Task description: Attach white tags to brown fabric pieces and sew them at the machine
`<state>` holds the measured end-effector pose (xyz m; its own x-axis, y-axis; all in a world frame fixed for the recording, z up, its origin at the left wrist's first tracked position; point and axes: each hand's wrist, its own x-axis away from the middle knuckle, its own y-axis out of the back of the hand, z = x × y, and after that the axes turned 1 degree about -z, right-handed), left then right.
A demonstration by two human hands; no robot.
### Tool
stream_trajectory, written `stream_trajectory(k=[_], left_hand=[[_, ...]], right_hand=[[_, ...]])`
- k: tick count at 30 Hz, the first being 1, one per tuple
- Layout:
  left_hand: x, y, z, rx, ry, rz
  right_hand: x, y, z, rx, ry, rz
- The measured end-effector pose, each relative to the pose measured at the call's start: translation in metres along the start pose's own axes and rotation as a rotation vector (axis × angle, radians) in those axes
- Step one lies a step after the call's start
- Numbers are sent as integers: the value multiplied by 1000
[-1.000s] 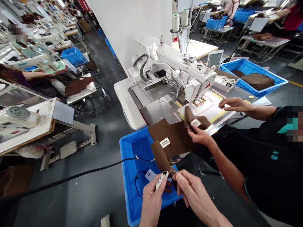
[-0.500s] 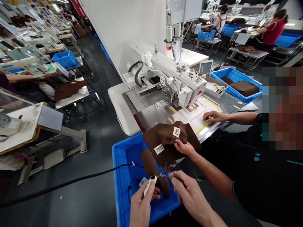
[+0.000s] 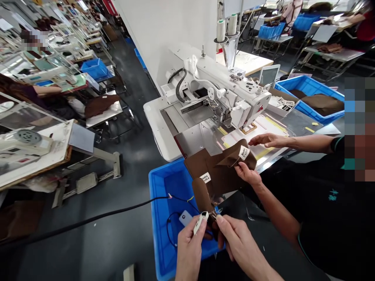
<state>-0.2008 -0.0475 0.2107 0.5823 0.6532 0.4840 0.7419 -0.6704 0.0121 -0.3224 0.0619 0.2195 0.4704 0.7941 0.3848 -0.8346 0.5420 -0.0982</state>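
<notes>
The narrow brown piece is above the near blue bin, its near end partly hidden. The left hand grips a white plastic object; the right hand pinches a slim tool, hard to make out. A black cable crosses from the left; a co-worker's arm crowds the right.

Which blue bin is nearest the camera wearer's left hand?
The blue bin seen behind the left hand, with a black cable across its rim; other bins stand farther off.

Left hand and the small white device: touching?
Touching. The head view shows the left hand's thumb lying against the side of the small white device, no gap.
</notes>
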Motion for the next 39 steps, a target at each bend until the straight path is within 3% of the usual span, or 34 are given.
stream_trajectory(k=[13,16,23,27,31,33,36,39], left_hand=[[-1,-2,-1,-47,-60,26],[2,-5,0,-18,-48,45],[9,-22,-5,219,44,-92],[8,-9,-1,349,218,-195],[5,8,12,328,266,-207],[3,9,19,298,242,-190],[2,9,26,310,209,-168],[2,11,28,251,182,-143]], right_hand=[[-3,-1,-3,18,59,-43],[-3,-4,-7,-82,71,-55],[10,-12,-9,-414,78,-65],[19,10,2,-544,134,-156],[1,18,-15,-256,176,-232],[-12,8,-37,-130,129,-166],[-24,-10,-63,-144,-40,-16],[-27,-22,-67,-218,-183,52]])
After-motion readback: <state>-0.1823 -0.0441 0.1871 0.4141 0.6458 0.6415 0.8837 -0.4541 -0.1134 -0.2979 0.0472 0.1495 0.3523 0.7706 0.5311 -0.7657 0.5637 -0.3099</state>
